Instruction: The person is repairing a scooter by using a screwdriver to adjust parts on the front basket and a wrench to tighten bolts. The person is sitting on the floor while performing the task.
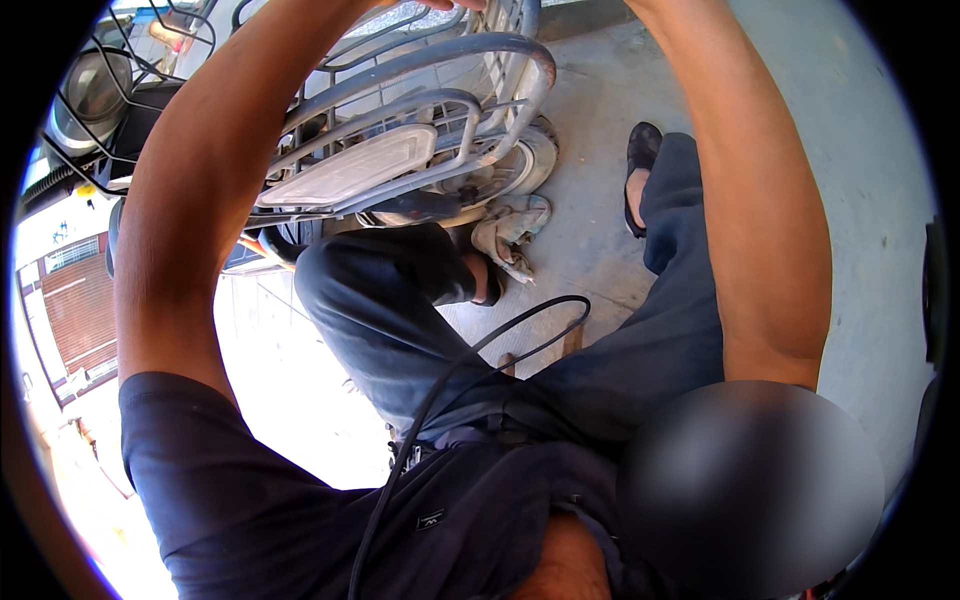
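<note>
My left arm reaches up across the left side, and only a sliver of my left hand (455,4) shows at the top edge. Its fingers are cut off there, so what they hold, if anything, is hidden. Just below it is a grey tubular metal frame (545,75), worn and rust-marked, with a pale flat panel (355,165) set in its side. A dusty wheel (535,165) sits under the frame. My right arm also stretches up past the top edge, and the right hand lies outside the picture.
A crumpled, dirty rag (510,235) lies on the concrete floor (600,100) beside my foot. A black wire basket (65,110) with a shiny round metal container (95,90) is at the far left. A black cable (430,395) loops in front of my body.
</note>
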Tool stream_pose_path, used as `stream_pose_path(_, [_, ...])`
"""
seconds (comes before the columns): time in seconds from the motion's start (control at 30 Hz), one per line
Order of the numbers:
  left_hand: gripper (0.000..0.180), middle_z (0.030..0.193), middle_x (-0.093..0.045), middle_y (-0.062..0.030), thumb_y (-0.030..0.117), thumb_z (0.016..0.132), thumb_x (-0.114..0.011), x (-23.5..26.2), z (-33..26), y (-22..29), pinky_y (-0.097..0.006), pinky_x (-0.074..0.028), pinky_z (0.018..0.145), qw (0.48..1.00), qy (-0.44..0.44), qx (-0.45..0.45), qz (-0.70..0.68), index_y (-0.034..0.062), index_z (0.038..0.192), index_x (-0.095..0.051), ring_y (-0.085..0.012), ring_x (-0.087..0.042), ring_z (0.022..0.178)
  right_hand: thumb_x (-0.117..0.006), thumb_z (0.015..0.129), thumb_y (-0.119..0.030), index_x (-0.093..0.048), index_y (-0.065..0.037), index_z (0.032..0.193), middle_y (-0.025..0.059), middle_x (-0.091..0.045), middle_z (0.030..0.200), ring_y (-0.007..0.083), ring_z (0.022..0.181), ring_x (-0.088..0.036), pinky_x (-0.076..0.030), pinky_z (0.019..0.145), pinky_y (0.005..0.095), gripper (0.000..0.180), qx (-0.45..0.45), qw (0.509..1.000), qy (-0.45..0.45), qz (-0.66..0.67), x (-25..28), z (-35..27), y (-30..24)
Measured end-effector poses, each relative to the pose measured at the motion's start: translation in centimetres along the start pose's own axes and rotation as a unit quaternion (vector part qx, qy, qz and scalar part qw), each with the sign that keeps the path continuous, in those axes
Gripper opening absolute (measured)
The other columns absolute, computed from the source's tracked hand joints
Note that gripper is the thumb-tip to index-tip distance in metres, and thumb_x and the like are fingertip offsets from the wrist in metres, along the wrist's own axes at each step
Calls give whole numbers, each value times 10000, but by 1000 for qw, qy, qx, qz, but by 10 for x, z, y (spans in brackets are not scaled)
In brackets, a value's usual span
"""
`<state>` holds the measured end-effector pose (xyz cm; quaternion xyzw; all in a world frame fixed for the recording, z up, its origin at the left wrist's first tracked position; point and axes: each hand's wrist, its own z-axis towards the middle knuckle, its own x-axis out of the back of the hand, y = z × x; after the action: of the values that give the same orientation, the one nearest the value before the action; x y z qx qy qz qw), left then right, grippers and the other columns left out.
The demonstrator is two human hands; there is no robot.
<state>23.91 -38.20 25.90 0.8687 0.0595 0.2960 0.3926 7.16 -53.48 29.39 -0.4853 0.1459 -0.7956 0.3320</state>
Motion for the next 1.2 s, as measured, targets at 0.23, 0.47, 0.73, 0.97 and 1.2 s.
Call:
stream_pose_path(0.23, [225,1038,-755,-156,152,923,-705,-6,4,12,-373,-618,735,999,13,30,5,24,1106,-733,-279,-767,876,-693,770,-164,-730,52,889,284,-693,807,414,785,-712,-559,734,469,250,-14,999,34,-33,6,-8,-3])
stream_pose_path(0.47, [160,976,-756,-139,72,909,-720,7,0,-4,-313,-599,676,997,-29,-10,70,36,1060,-759,-224,-754,808,-704,776,-149,-738,49,858,317,-672,815,443,801,-705,-563,743,473,217,47,994,12,-98,-8,-3,-8])
stream_pose_path(0.73, [117,926,-770,-102,101,892,-753,-10,-13,24,-273,-567,663,998,-20,44,45,79,1004,-780,-177,-746,800,-712,752,-138,-728,65,822,315,-671,790,459,791,-701,-568,740,476,215,18,988,81,-129,-7,-11,-7])
stream_pose_path(0.97, [129,948,-779,-83,118,894,-746,-13,3,34,-263,-541,643,997,-32,59,50,101,1016,-784,-158,-742,775,-728,722,-139,-717,104,780,345,-634,736,465,732,-697,-570,698,477,249,-93,982,45,-159,8,-4,-18])
stream_pose_path(1.2, [176,981,-776,-101,114,889,-735,5,-12,20,-320,-537,727,996,1,61,67,92,1060,-770,-176,-749,828,-763,725,-165,-732,76,815,312,-670,780,440,787,-708,-573,750,475,259,52,983,34,-171,-1,6,-19])
